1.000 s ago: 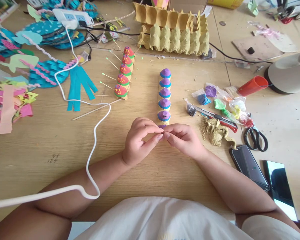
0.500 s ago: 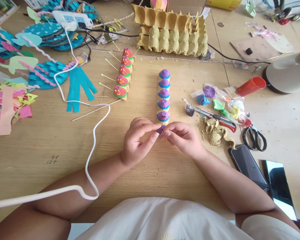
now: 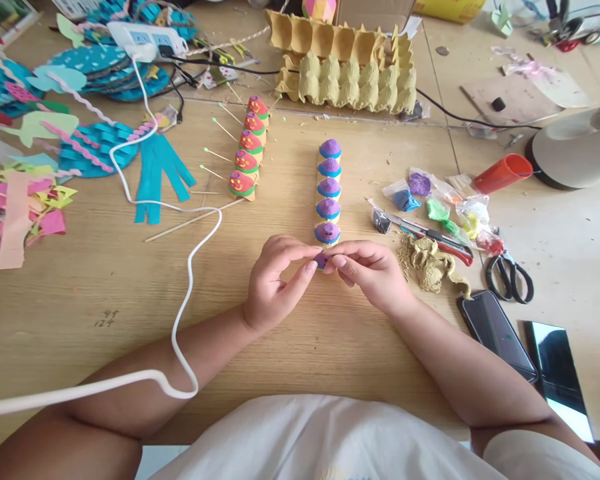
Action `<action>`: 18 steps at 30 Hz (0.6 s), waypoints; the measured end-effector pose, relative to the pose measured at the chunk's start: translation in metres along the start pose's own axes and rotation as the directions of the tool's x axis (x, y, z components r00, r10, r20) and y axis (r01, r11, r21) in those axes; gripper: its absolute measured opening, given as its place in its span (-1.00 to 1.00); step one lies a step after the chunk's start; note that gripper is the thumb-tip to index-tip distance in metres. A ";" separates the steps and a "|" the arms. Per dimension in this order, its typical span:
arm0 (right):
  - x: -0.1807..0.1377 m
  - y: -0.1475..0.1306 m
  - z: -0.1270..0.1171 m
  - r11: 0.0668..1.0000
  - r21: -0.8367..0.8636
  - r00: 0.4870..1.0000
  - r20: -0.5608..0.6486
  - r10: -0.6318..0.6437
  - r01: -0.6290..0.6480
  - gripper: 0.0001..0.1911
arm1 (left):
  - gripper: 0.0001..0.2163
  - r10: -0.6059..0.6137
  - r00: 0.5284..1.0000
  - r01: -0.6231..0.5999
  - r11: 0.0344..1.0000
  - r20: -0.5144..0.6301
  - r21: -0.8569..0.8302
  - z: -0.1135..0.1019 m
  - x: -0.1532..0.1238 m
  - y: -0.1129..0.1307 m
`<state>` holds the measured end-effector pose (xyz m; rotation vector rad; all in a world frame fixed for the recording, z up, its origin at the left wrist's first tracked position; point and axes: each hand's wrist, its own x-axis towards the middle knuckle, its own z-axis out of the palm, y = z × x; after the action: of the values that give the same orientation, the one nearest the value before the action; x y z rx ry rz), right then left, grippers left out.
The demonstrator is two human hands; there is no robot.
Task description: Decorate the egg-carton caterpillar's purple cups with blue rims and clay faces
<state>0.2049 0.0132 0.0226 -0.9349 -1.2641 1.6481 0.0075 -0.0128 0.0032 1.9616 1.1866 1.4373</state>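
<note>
Bare table (image 3: 95, 267) lies open to the left of the hands as far as the white cable (image 3: 190, 267); a knife (image 3: 430, 235), cardboard scraps (image 3: 430, 263) and phone (image 3: 497, 333) crowd the right. Left hand (image 3: 273, 283) and right hand (image 3: 370, 273) pinch a small purple clay bit (image 3: 322, 260) between fingertips, just below the purple-capped row (image 3: 329, 190).

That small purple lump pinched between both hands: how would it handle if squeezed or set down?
The purple lump probably deforms easily, since fingertips of the left hand and right hand pinch it like the soft caps on the purple-topped row. Its small size suggests it is light. Slightly tacky, perhaps.
</note>
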 end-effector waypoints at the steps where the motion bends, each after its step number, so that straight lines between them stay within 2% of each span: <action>1: 0.000 0.000 0.000 1.000 0.012 1.000 0.003 -0.003 0.003 -0.72 | -0.86 -0.002 1.000 0.002 1.000 0.001 -0.001 0.000 0.000 0.000; 5: -0.001 0.000 -0.001 0.999 0.000 0.999 0.016 -0.032 0.032 -0.77 | -0.86 0.005 1.000 -0.005 1.000 -0.003 -0.023 0.000 0.001 0.000; 11: -0.002 -0.005 -0.001 0.993 -0.116 1.000 0.016 0.013 -0.011 -0.58 | -0.85 0.011 1.000 -0.011 0.999 -0.001 -0.049 0.000 0.001 0.001; 18: -0.003 -0.010 0.002 0.974 -0.210 0.989 0.138 -0.058 0.086 -0.52 | -0.79 0.049 0.997 -0.044 0.995 0.051 -0.093 -0.002 0.002 0.003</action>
<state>0.2062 0.0116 0.0332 -0.9088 -1.5728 1.5577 0.0072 -0.0131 0.0074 1.9639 1.0391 1.4270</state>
